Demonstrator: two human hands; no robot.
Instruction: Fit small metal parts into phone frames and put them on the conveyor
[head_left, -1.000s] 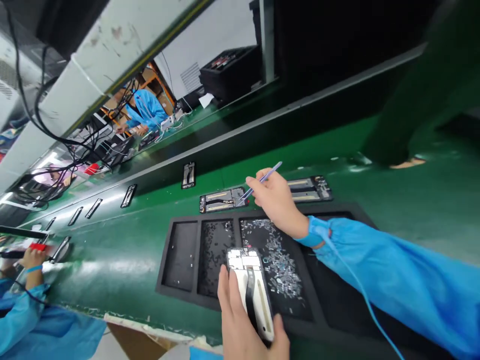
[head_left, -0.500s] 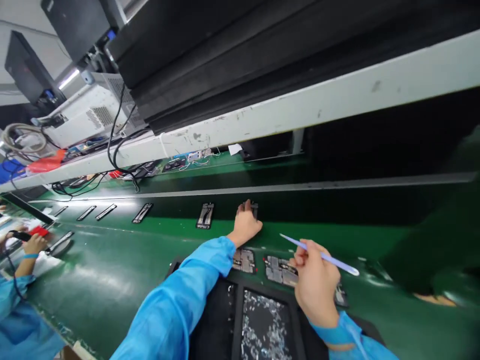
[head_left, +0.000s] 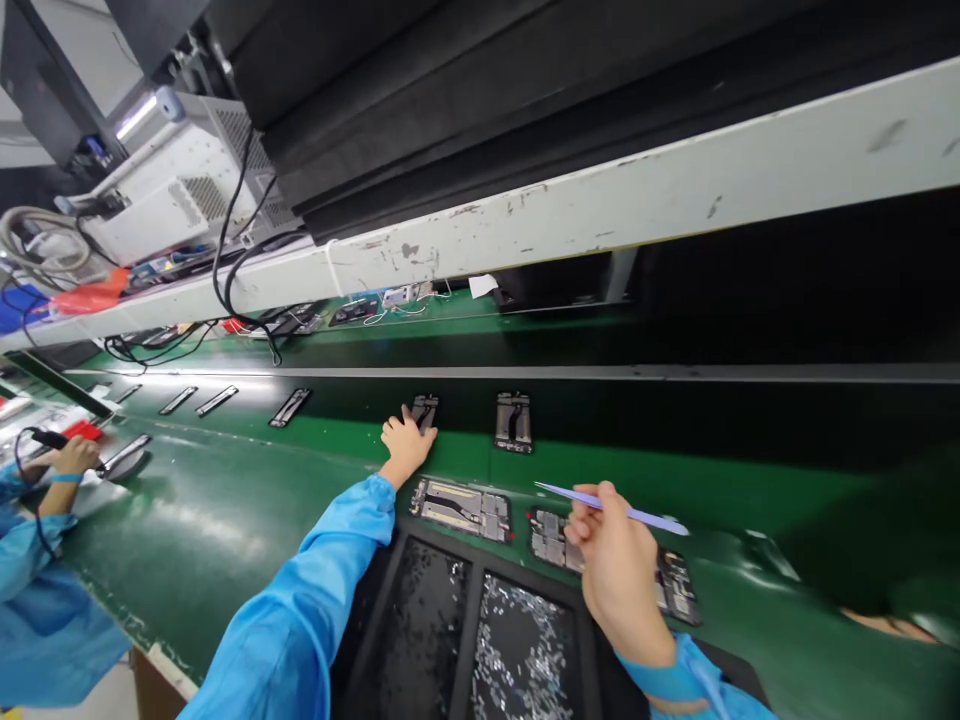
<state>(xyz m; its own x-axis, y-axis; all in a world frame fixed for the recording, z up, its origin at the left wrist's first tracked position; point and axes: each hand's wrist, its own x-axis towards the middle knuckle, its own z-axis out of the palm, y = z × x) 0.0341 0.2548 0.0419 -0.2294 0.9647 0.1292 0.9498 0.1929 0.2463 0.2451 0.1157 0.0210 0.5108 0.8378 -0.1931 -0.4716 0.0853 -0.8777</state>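
Note:
My left hand (head_left: pixel 406 440) reaches forward over an opened phone (head_left: pixel 426 410) on the far strip of the bench, thumb and fingers at its two sides. Part of that phone is hidden by the hand. My right hand (head_left: pixel 619 565) grips purple tweezers (head_left: pixel 645 517), their tips pointing left and free of anything. Beneath that hand lies a phone with bare circuit parts (head_left: pixel 676 588), partly covered. Left of it rests another opened phone (head_left: pixel 461 509). A further opened phone (head_left: pixel 514 422) lies on the far strip, right of my left hand.
A black tray (head_left: pixel 466 640) with compartments of small shiny pieces sits in front of me. Several opened phones (head_left: pixel 290 407) lie along the strip to the left. A shelf edge (head_left: pixel 525 220) runs overhead with hanging cables (head_left: pixel 221 260). A co-worker's hand (head_left: pixel 75 457) is at far left.
My left hand has moved left, from the right-hand phone on the far strip to the one beside it. My right hand still holds the tweezers, in nearly the same place.

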